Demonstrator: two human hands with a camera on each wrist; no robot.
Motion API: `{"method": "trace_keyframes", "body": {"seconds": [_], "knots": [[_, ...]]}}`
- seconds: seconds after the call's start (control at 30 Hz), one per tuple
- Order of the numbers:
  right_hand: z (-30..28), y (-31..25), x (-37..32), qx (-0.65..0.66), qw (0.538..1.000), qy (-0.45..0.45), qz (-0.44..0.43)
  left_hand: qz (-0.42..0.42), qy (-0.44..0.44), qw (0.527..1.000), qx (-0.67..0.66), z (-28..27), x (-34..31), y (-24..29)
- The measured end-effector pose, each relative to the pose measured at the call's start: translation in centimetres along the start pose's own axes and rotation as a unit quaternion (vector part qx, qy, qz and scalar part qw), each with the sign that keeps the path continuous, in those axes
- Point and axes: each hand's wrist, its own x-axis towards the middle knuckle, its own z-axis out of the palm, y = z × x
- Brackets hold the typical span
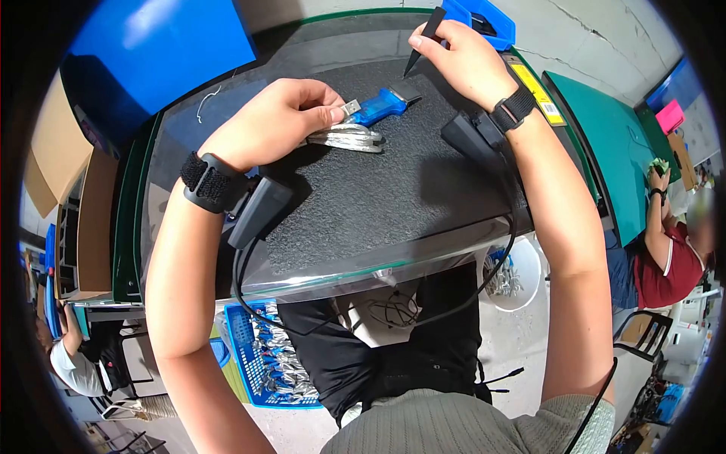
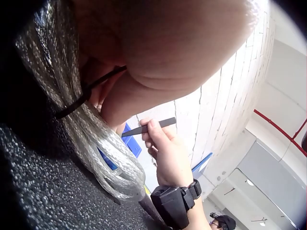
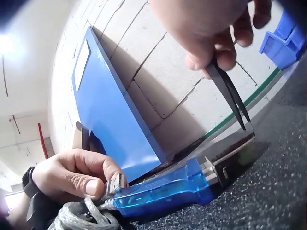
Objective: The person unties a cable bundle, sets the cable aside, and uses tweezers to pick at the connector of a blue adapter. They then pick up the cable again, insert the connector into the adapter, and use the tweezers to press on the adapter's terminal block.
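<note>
My left hand (image 1: pixel 268 121) pinches a USB plug (image 3: pixel 115 184) between thumb and finger, with the coiled silvery cable (image 1: pixel 349 139) just below. A dark tie (image 2: pixel 76 104) runs round the coil in the left wrist view. The cable's translucent blue connector (image 1: pixel 376 108) lies on the black mat, its wide metal end (image 3: pixel 221 165) pointing away from the left hand. Black tweezers (image 3: pixel 229 93) are held in my right hand (image 1: pixel 470 64), tips downward and slightly apart. Those tips hover close by the connector's metal end.
A blue bin (image 1: pixel 499 32) stands at the back right beside a yellow label (image 1: pixel 541 94). Below the table are a blue basket (image 1: pixel 242 348) of cables and a white bucket (image 1: pixel 529 284). A blue panel (image 1: pixel 162 49) leans at the back left. Another person (image 1: pixel 673 257) works at the right.
</note>
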Motion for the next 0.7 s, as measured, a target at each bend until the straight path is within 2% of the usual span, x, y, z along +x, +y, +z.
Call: {"method": "trace_keyframes", "body": {"seconds": [0.13, 0.3, 0.43, 0.5, 0.6, 0.7], "knots": [[0.2, 0.3, 0.0, 0.053, 0.999, -0.005, 0.01, -0.004, 0.002, 1.0, -0.016, 0.1, 0.1, -0.2], [-2.1, -2.7, -0.2, 0.049, 0.995, 0.076, 0.043, 0.003, 0.001, 1.0, -0.01, 0.0, 0.0, 0.1], [-1.8, -1.9, 0.0, -0.006, 0.996, 0.065, 0.059, 0.014, 0.001, 1.0, -0.008, 0.1, 0.3, -0.6], [-1.8, -1.7, -0.3, -0.016, 0.999, -0.004, 0.037, 0.006, -0.004, 1.0, -0.011, 0.1, 0.3, -0.7], [-1.9, -2.1, -0.3, -0.01, 0.998, 0.048, 0.037, -0.004, -0.01, 1.0, -0.009, 0.0, 0.3, -0.6], [-2.2, -2.3, -0.5, -0.023, 0.998, 0.01, 0.065, -0.009, -0.007, 1.0, -0.004, 0.2, 0.3, -0.4]]}}
